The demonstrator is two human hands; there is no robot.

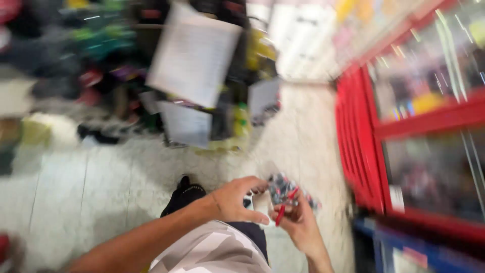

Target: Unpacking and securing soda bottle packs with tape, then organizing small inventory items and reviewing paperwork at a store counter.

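Note:
The head view is blurred by motion. My left hand (237,199) and my right hand (300,222) meet low in the middle of the picture, above my leg. Between them is a small clear packet (285,191) of dark and red small items. My right hand cups the packet from below and also has a red pen-like stick (284,208) between its fingers. My left hand pinches the packet's left edge with thumb and fingers. My foot in a black shoe (183,196) stands on the pale tiled floor (76,197) just left of the hands.
A red-framed glass display cabinet (429,121) fills the right side, with blurred goods behind the glass. White printed sheets (194,55) hang from a crowded rack of goods at the top centre. Boxes and dark items lie along the far left.

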